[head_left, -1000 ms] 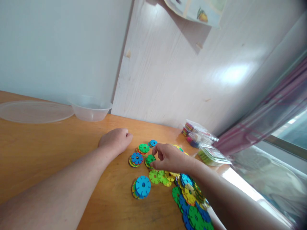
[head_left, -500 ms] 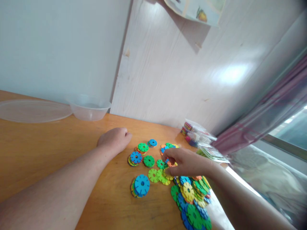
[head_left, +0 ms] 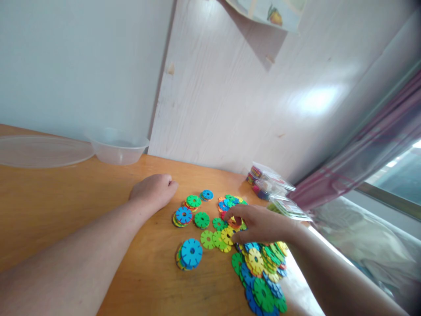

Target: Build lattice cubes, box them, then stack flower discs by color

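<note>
Reaching with right hand (head_left: 258, 224), fingers parted, to discs (head_left: 219, 239) at their tips; holding left hand (head_left: 153, 190) curled, fingers together, near stacks (head_left: 183, 215).

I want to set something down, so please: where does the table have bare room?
Bare table: between the clear lid, bowl and left forearm; also between that forearm and the large blue-topped disc stack. Crowded: around the right hand, where loose discs spread and heap.

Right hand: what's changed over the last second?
The right hand moved rightward, off the green-topped stack, to the loose discs, and is now half-open next to a yellow disc. Unchanged: the closed left hand and the large blue-topped stack.
</note>
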Tool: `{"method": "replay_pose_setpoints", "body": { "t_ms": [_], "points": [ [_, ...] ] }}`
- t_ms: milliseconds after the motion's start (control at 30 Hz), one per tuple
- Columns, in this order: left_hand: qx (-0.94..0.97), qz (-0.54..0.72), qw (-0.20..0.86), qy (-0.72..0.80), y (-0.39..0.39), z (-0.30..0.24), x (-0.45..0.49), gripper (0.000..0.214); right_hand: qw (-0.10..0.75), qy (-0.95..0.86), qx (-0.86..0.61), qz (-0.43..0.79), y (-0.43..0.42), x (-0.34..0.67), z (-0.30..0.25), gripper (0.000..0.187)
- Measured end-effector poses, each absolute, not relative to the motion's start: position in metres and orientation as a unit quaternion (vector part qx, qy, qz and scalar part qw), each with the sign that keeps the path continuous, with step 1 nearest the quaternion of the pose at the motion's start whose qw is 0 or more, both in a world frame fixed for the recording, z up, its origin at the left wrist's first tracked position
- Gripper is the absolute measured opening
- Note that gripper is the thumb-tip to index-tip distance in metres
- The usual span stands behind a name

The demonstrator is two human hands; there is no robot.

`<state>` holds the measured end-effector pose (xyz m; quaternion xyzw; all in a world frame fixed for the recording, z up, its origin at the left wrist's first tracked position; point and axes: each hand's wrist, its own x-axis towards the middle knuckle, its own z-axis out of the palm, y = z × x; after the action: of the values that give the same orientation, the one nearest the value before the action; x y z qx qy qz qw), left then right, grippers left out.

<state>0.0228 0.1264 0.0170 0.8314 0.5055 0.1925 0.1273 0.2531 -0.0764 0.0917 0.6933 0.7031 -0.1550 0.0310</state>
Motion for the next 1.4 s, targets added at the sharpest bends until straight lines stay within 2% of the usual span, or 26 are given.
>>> {"method": "replay_pose_setpoints", "body": {
  "t_ms": [100, 267, 467, 600, 900, 1033, 1200, 1400],
  "points": [
    [0.828, 0.195, 0.134, 0.508, 0.126, 0.017, 0.023, 0.043, 0.023, 0.702, 0.693, -0.161, -0.076, 0.258, 0.092, 0.055],
    [0.828, 0.190, 0.135, 0.509, 0.126, 0.018, 0.023, 0.043, 0.005, 0.706, 0.683, -0.186, -0.073, 0.275, 0.090, 0.045],
    [0.831, 0.192, 0.122, 0.507, 0.127, 0.017, 0.023, 0.042, 0.038, 0.706, 0.665, -0.242, -0.065, 0.286, 0.087, 0.053],
    [0.831, 0.191, 0.122, 0.508, 0.126, 0.017, 0.023, 0.041, 0.055, 0.693, 0.682, -0.229, -0.062, 0.288, 0.088, 0.053],
    [0.831, 0.193, 0.123, 0.507, 0.127, 0.017, 0.023, 0.041, 0.047, 0.657, 0.733, -0.170, -0.057, 0.293, 0.084, 0.034],
    [0.831, 0.194, 0.126, 0.507, 0.126, 0.017, 0.024, 0.041, 0.044, 0.658, 0.733, -0.164, -0.056, 0.301, 0.083, 0.031],
    [0.829, 0.191, 0.123, 0.511, 0.126, 0.018, 0.025, 0.042, -0.011, 0.658, 0.742, -0.127, -0.058, 0.295, 0.086, 0.035],
    [0.830, 0.189, 0.123, 0.510, 0.126, 0.018, 0.024, 0.042, -0.090, 0.691, 0.708, -0.118, -0.056, 0.244, 0.086, 0.033]
  ]
}}
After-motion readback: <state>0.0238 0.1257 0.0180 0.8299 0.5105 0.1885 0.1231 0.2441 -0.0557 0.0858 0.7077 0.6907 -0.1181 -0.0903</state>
